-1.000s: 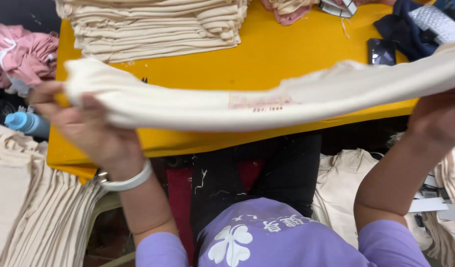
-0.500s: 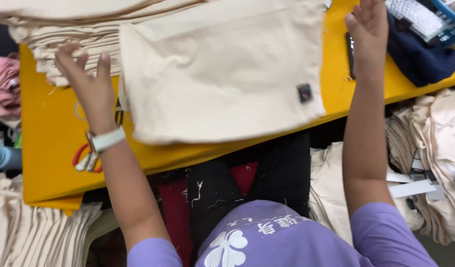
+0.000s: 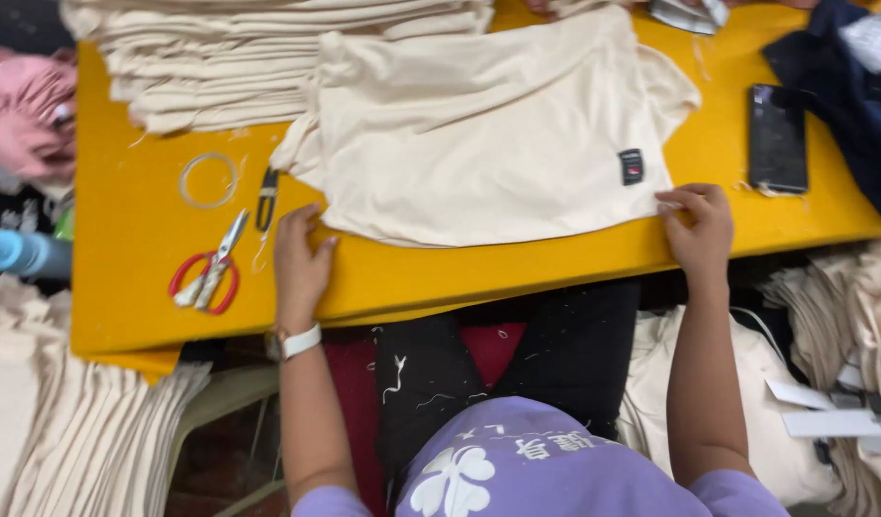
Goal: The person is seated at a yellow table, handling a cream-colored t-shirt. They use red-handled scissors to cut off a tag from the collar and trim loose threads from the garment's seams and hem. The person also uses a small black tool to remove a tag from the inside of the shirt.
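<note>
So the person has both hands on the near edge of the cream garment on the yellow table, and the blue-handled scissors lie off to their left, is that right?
Nearly. The scissors have red handles, not blue, as the head view shows. The rest holds: the left hand and right hand rest at the near edge of the cream garment, spread flat on the yellow table, with the scissors to the person's left.

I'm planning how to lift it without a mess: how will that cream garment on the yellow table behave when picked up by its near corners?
The cream garment looks floppy: it lies flat with soft wrinkles, so it would likely sag between the left hand and right hand. Probably light. Its small dark patch seems unlikely to stiffen it.
</note>
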